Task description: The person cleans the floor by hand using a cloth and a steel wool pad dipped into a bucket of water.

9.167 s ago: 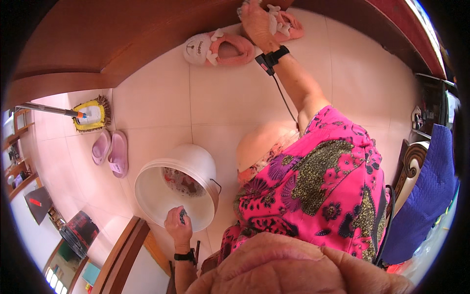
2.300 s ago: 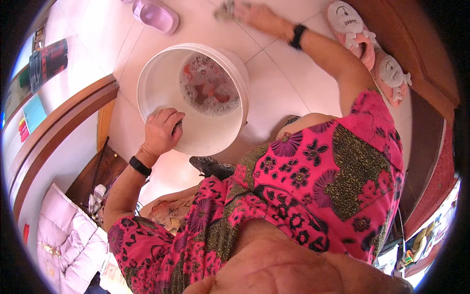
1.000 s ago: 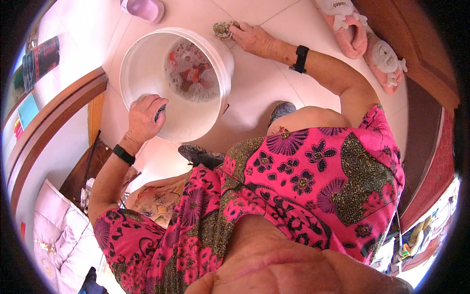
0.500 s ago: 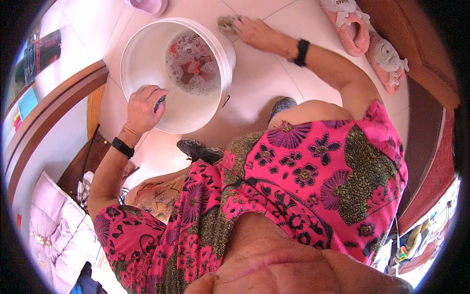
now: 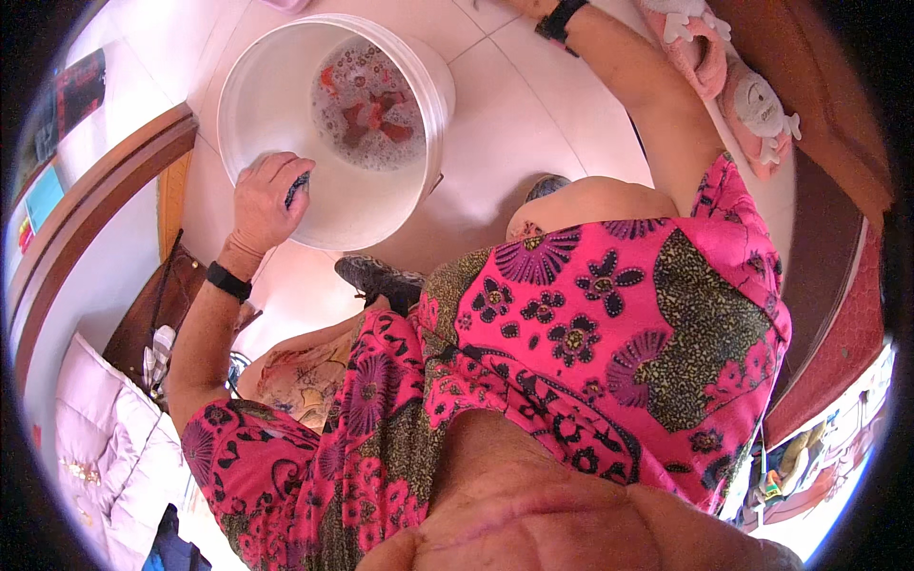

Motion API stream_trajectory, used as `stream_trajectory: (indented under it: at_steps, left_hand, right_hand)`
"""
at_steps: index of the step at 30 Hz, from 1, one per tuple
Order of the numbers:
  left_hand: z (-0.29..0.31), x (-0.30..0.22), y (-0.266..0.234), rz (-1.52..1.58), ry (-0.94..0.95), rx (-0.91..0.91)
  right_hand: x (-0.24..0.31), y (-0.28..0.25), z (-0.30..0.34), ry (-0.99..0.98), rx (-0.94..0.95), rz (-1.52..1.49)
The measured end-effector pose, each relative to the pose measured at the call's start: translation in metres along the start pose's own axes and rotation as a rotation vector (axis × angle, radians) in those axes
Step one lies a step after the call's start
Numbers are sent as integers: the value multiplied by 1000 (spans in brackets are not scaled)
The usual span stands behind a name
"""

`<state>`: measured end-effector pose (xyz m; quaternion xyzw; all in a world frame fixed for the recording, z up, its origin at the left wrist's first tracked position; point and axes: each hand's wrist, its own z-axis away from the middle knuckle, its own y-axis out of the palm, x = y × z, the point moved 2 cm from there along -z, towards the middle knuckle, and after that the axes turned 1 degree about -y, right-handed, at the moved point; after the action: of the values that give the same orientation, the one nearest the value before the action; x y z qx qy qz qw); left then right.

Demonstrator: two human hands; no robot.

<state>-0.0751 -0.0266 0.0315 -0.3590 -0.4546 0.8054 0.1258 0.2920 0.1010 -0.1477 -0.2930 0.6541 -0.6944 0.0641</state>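
Observation:
A white plastic bucket (image 5: 243,71) stands on the floor in front of me, its mouth tipped toward my view. Foamy water (image 5: 343,152) covers its bottom, with red and orange shapes (image 5: 376,119) showing through the suds. My left hand (image 5: 269,198) is at the near left rim, fingers curled and closed. Between its thumb and fingers shows a small dark item (image 5: 297,189), too hidden to name. Beyond the bucket to the right, my right hand (image 5: 522,5) is cut off by the top edge, so its fingers and anything in them cannot be made out.
Pink slippers (image 5: 757,105) lie on the tiled floor (image 5: 533,90) at the right, beside brown wooden furniture (image 5: 838,124). A curved wooden edge (image 5: 105,181) runs along the left. My dark shoe (image 5: 376,278) is close to the bucket. A pale quilted cloth (image 5: 105,419) lies lower left.
My right hand, which held a greyish-brown wad on the floor beside the bucket, has moved farther away to the top edge. My left hand keeps its place at the rim.

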Motion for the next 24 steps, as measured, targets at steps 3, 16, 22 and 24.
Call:
stream_trajectory:
  at_steps: [3,16,22,24]
  left_hand:
    - [0,1,1,1,9,6]
    - [-2,6,6,15,69,9]
    - [-17,15,7,11,121,4]
    - [-19,16,4,-7,80,11]
  right_hand:
    - [-9,-11,31,-63,-123,-3]
    - [11,51,201,-206,207,-308]
    - [-57,-14,72,149,-20,-12]
    - [-30,-20,70,158,-48,-194]
